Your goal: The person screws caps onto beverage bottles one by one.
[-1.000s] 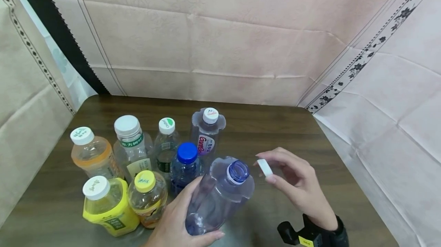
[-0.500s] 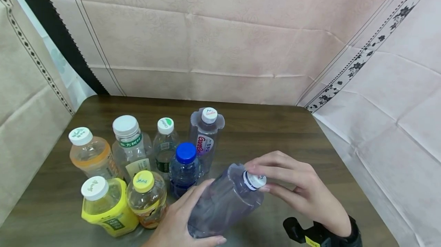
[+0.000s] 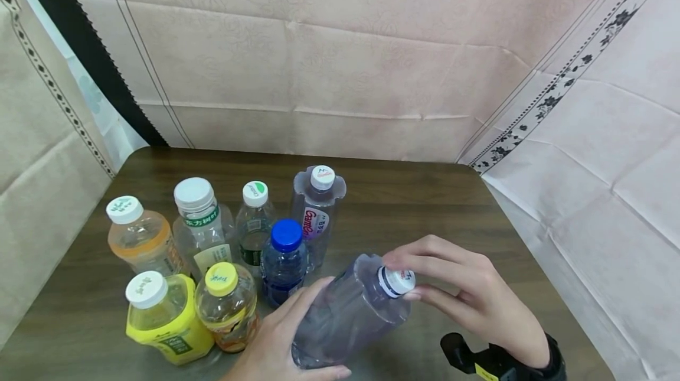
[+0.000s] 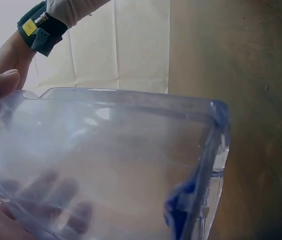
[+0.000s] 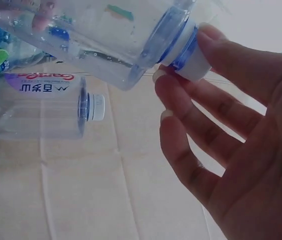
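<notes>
My left hand (image 3: 287, 339) grips a clear, bluish plastic bottle (image 3: 342, 322) round its body, tilted with its neck toward the right. A white cap (image 3: 399, 280) sits on the bottle's mouth. Thumb and fingers of my right hand (image 3: 467, 292) pinch that cap from the side. In the right wrist view the cap (image 5: 196, 62) lies against the bluish neck, with the thumb on one side and fingertips on the other. The left wrist view shows the bottle's wide body (image 4: 111, 150) close up, with fingers seen through it.
Several capped bottles stand at the left: a yellow-wrapped one (image 3: 172, 334), a yellow-capped one (image 3: 228, 310), a blue-capped one (image 3: 287, 263), and a labelled clear one (image 3: 319, 209) behind. They share the wooden table (image 3: 404, 204) with my hands. Pale cloth (image 3: 319, 74) hangs beyond the far edge.
My right hand has brought the white cap left onto the mouth of the bottle, which was uncovered a second ago. The bottle has tilted further and shifted slightly right.
</notes>
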The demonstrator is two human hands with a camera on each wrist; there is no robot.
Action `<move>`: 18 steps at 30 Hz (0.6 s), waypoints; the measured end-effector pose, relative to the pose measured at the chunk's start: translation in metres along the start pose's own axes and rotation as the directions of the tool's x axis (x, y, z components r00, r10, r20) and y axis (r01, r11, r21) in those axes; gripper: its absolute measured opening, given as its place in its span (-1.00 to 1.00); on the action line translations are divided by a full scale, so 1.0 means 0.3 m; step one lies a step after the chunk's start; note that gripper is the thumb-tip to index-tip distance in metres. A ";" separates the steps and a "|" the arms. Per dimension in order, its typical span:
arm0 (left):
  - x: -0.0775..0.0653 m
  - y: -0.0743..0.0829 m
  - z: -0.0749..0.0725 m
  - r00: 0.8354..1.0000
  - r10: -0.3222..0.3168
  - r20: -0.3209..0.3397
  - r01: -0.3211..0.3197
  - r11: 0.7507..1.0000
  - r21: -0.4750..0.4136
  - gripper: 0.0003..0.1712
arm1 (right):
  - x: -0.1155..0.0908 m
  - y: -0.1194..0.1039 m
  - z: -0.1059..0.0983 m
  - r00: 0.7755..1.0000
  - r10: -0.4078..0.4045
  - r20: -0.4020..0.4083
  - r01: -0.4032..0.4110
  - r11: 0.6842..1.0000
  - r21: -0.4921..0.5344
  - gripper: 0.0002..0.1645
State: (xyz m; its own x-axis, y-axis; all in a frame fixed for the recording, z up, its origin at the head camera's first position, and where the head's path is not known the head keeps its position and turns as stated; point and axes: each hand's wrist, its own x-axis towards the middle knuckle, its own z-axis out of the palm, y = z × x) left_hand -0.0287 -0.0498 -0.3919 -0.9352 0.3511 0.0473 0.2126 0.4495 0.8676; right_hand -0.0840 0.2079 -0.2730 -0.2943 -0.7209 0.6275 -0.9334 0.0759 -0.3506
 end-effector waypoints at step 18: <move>-0.004 -0.003 -0.004 1.000 0.022 -0.014 -0.022 1.000 -0.007 0.06 | 0.014 0.002 -0.015 0.998 0.001 0.057 -0.004 0.999 0.039 -0.58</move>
State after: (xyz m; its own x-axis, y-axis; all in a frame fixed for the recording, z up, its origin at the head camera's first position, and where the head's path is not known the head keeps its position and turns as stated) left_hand -0.0281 -0.0516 -0.3920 -0.9341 0.3495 0.0736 0.2316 0.4357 0.8698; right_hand -0.0868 0.2080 -0.2674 -0.2833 -0.7591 0.5861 -0.9236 0.0513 -0.3800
